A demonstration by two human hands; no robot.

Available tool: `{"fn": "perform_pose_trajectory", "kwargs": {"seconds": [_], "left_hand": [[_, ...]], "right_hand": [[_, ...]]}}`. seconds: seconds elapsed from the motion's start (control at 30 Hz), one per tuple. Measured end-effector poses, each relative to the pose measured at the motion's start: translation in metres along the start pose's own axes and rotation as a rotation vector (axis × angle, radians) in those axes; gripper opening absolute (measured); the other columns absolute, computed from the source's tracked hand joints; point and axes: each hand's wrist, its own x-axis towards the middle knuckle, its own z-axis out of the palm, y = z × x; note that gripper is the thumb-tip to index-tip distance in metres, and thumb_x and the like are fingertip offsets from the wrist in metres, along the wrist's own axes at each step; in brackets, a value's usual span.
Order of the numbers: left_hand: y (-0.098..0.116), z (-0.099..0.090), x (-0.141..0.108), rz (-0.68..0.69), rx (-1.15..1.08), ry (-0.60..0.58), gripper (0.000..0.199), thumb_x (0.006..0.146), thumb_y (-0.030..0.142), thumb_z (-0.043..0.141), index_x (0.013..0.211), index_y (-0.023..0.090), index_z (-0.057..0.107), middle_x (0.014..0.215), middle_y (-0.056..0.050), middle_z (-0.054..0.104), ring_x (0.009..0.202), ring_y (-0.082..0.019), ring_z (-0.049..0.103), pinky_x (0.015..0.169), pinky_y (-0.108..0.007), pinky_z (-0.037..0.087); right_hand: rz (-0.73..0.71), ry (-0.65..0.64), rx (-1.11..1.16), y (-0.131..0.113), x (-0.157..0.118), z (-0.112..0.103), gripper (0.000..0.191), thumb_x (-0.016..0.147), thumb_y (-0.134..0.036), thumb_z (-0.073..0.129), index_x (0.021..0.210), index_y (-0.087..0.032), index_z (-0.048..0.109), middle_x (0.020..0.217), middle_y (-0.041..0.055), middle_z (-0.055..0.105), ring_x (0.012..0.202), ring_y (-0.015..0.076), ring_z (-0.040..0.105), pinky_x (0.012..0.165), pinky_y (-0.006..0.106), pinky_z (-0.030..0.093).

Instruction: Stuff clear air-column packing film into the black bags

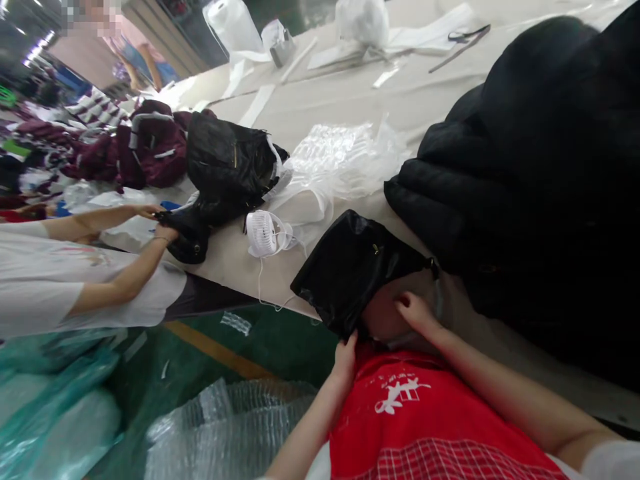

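1. The person wears a red apron (pixel 415 413) over the chest, with a small white printed emblem and a line of white characters near its top.
2. The lower part of the apron has a white grid pattern on red.
3. A white sleeve (pixel 613 460) shows at the right arm, at the picture's lower right corner.
4. Both forearms are bare; the left hand (pixel 345 357) and right hand (pixel 415 310) wear no gloves.

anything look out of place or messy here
A white fan lies tipped on the table, its cord dangling over the edge. Loose plastic bags are heaped behind it.
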Motion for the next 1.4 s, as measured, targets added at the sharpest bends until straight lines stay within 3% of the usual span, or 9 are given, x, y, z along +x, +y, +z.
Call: {"fn": "perform_pose_trajectory", "kwargs": {"seconds": [0.1,0.17,0.47,0.6,0.7,0.87,1.0,1.2,1.4], "left_hand": [[0.007,-0.005,0.005,0.105,0.114,0.152,0.053,0.079,0.056,0.057,0.094,0.006,0.07,0.088,-0.018,0.072,0.088,-0.031,0.068,0.078,-0.036,0.05],[0.023,-0.018,0.01,0.212,0.287,0.226,0.042,0.082,0.047,0.056,0.087,0.008,0.07,0.085,-0.017,0.071,0.086,-0.03,0.068,0.077,-0.036,0.049],[0.113,-0.077,0.02,0.343,0.59,0.698,0.034,0.085,0.025,0.054,0.112,0.006,0.057,0.121,-0.025,0.056,0.124,-0.033,0.049,0.101,-0.045,0.039],[0.112,-0.02,0.0,0.745,0.637,0.25,0.022,0.09,0.029,0.048,0.097,0.016,0.064,0.107,-0.013,0.064,0.109,-0.024,0.057,0.101,-0.037,0.042],[0.112,0.033,0.004,0.635,0.546,-0.122,0.034,0.081,0.034,0.062,0.11,0.017,0.063,0.115,-0.012,0.063,0.111,-0.025,0.058,0.1,-0.036,0.044],[0.125,0.072,0.021,0.503,0.203,-0.335,0.044,0.076,0.033,0.068,0.117,0.016,0.061,0.12,-0.012,0.064,0.113,-0.026,0.058,0.099,-0.035,0.044],[0.131,0.071,0.014,0.453,0.1,-0.414,0.016,0.078,0.031,0.065,0.081,0.016,0.069,0.091,-0.008,0.069,0.101,-0.024,0.061,0.103,-0.038,0.039],[0.137,0.056,0.007,-0.26,-0.808,-0.541,0.03,0.087,0.025,0.044,0.058,0.016,0.043,0.056,0.0,0.045,0.058,-0.011,0.054,0.058,-0.022,0.049],[0.123,-0.036,0.027,-0.325,-1.007,-0.244,0.032,0.082,0.003,0.023,0.054,0.018,0.029,0.055,0.003,0.032,0.043,-0.004,0.037,0.039,-0.009,0.034]], "right_hand": [[-0.107,0.459,-0.188,0.017,0.008,-0.037,0.037,0.083,-0.026,0.049,0.114,-0.008,0.057,0.118,0.0197,0.059,0.112,0.0282,0.055,0.098,0.041,0.044],[-0.21,0.521,-0.335,0.017,0.019,-0.055,0.049,0.082,-0.016,0.048,0.129,-0.004,0.048,0.135,0.0226,0.049,0.128,0.0306,0.043,0.107,0.043,0.036],[0.215,-0.112,0.18,-0.013,0.06,-0.064,0.046,0.059,-0.012,0.062,0.105,-0.007,0.062,0.094,0.0139,0.068,0.093,0.0298,0.063,0.08,0.036,0.051],[0.194,-0.232,0.422,-0.015,0.043,-0.056,0.035,0.057,-0.015,0.056,0.092,-0.014,0.061,0.084,0.0041,0.068,0.079,0.0181,0.064,0.066,0.024,0.05],[0.203,-0.288,0.603,-0.024,0.034,-0.056,0.03,0.056,-0.017,0.054,0.086,-0.015,0.058,0.076,0.0027,0.066,0.068,0.0151,0.062,0.059,0.022,0.048],[0.281,-0.276,0.765,-0.047,0.026,-0.058,0.034,0.073,-0.043,0.064,0.089,-0.014,0.06,0.08,0.0067,0.068,0.062,0.0135,0.059,0.052,0.022,0.047],[0.266,-0.052,0.476,-0.058,0.023,-0.051,0.04,0.079,-0.055,0.059,0.08,-0.015,0.059,0.057,0.0016,0.058,0.044,0.0106,0.048,0.04,0.021,0.036],[0.27,0.177,0.74,-0.069,0.014,-0.044,0.038,0.062,-0.045,0.074,0.077,-0.016,0.055,0.057,-0.0025,0.055,0.047,0.0089,0.048,0.039,0.019,0.036],[0.358,0.403,0.986,-0.068,0.02,-0.075,0.04,0.048,-0.031,0.078,0.07,-0.017,0.048,0.052,-0.0083,0.044,0.039,0.0029,0.033,0.031,0.014,0.021]]}}
